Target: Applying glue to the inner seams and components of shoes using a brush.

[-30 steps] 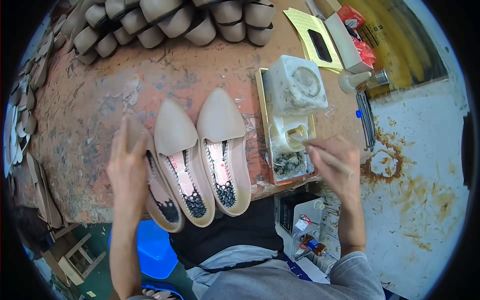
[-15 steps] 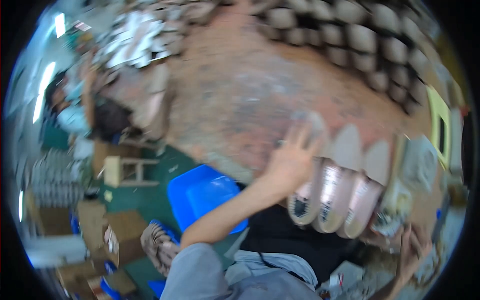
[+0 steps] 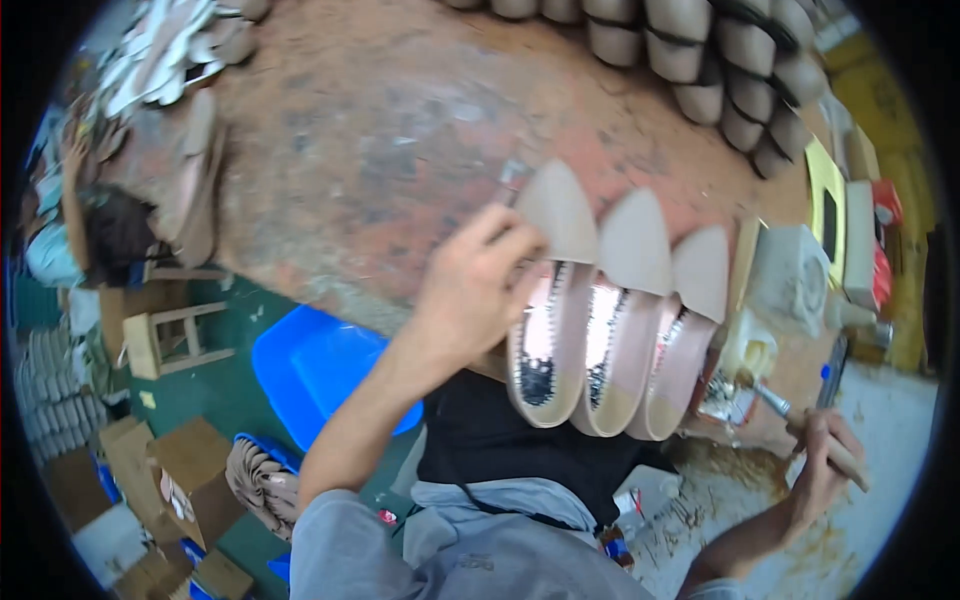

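Three pointed beige slip-on shoes lie side by side at the table's front edge, toes away from me. My left hand [image 3: 478, 285] has its fingers curled against the left side of the leftmost shoe [image 3: 558, 212], closed on its edge; the fingertips are partly hidden. Right of it lie the middle shoe [image 3: 635, 240] and the right shoe [image 3: 700, 272], with pale pink insides. At the lower right, my right hand [image 3: 825, 460] is closed around the wooden handle of a brush [image 3: 775, 400]. The brush's bristle end is over a small messy tray [image 3: 722, 398].
Stacked beige shoes [image 3: 675, 55] line the far right of the worn table [image 3: 350, 150]. White pieces [image 3: 160, 50] are heaped at the far left, near another person [image 3: 60, 250]. A blue bin [image 3: 310, 375] and a wooden stool [image 3: 175, 340] stand at left. A whitish container [image 3: 790, 275] sits at right.
The view has swung right, so the table and bin now appear further left. My right hand now shows plainly with the brush. My left hand is still at the leftmost shoe.
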A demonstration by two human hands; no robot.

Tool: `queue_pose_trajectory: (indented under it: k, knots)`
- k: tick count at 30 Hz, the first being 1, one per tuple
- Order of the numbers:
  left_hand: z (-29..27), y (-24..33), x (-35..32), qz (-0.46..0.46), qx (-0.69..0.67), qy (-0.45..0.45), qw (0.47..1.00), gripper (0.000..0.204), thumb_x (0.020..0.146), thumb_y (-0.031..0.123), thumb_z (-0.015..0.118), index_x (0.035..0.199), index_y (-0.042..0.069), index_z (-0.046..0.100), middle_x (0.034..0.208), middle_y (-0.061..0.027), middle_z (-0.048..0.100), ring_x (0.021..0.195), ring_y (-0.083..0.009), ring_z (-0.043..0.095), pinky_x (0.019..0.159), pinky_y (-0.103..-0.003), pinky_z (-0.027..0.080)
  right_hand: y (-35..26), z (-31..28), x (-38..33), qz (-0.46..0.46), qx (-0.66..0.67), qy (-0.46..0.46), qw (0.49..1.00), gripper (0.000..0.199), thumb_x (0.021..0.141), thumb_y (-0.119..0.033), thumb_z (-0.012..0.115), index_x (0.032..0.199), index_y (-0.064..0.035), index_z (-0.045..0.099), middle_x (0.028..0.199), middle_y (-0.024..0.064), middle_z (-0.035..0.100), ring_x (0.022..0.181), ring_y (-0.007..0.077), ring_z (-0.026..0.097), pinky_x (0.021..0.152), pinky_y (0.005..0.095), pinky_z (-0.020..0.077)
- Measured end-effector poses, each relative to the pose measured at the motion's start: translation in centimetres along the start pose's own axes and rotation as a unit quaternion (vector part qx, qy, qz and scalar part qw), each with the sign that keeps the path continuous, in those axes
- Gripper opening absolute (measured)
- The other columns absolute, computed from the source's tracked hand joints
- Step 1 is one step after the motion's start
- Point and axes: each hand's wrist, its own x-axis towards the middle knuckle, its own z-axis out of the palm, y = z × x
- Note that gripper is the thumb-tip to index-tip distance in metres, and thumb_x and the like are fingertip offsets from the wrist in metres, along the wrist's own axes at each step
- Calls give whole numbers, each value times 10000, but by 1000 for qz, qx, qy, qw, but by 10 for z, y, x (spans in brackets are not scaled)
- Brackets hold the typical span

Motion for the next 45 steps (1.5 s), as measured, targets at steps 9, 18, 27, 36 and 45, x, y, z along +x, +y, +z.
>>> queue_pose_trajectory:
  k: [9, 18, 27, 36, 45]
  knots:
    - [14, -8, -3, 18, -4, 10, 1000, 163, 887, -8, 847, 1045, 19, 813, 1017, -123, 736, 1125, -297, 777, 763, -380, 649, -124, 182, 60, -306, 65, -243, 918, 245, 755, -85, 899, 956, 34, 827, 816, 132, 777, 671, 259, 682, 650, 361, 519]
    - [13, -6, -1, 17, -16, 17, 1000, 209, 856, -25, 860, 1056, 21, 821, 980, -108, 722, 1130, -311, 776, 753, -376, 633, -128, 193, 71, -293, 47, -521, 800, 194, 777, -57, 866, 965, -34, 823, 861, 52, 735, 785, 259, 702, 691, 396, 591]
    - [12, -5, 0, 14, -10, 16, 1000, 204, 849, -21, 863, 1045, 19, 821, 977, -109, 727, 1112, -311, 778, 738, -372, 630, -128, 200, 72, -369, -2, -294, 882, 280, 686, -11, 891, 947, -21, 790, 859, 50, 681, 723, 213, 650, 578, 328, 541]
    - [13, -7, 2, 26, 0, 24, 999, 192, 847, -26, 859, 1031, 12, 818, 936, -116, 727, 1082, -307, 783, 725, -380, 626, -104, 216, 41, -421, -107, -185, 882, 368, 725, 10, 845, 1083, 55, 775, 933, 90, 685, 794, 218, 642, 618, 302, 543]
    - [9, -6, 6, 18, -4, 4, 1000, 157, 876, -43, 831, 1025, 1, 815, 972, -127, 755, 1093, -310, 784, 785, -377, 638, -106, 223, 45, -453, -56, -156, 876, 311, 803, -84, 841, 1070, 51, 754, 941, 70, 681, 843, 209, 642, 598, 277, 546]
